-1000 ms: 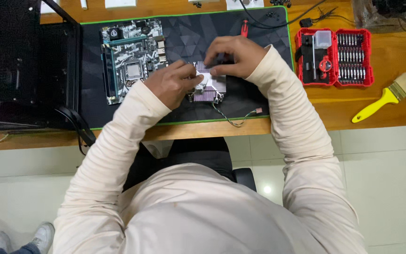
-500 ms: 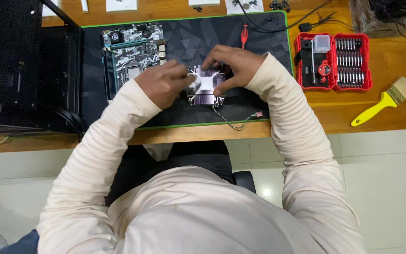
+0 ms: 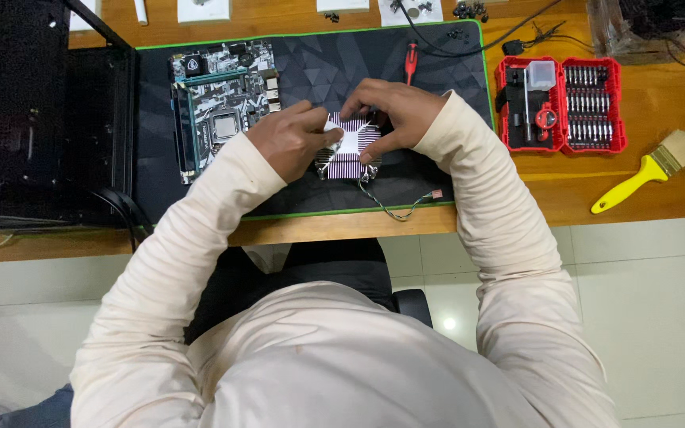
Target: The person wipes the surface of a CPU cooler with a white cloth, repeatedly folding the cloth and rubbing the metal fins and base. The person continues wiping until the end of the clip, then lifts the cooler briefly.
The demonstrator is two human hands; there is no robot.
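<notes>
Nearest the person, a thin cable (image 3: 394, 208) is trailing from the finned heatsink (image 3: 348, 148) lying on the dark mat (image 3: 438, 87) on the wooden worktop (image 3: 660, 210). The left hand (image 3: 287, 141) is pinching a small white wipe (image 3: 338, 127) against the heatsink's top, while the right hand (image 3: 394, 109) is gripping its far edge. Just left, a motherboard (image 3: 220, 103) is lying. Farther right, a red bit case (image 3: 560, 103) is sitting open, beside a yellow brush (image 3: 648, 170).
</notes>
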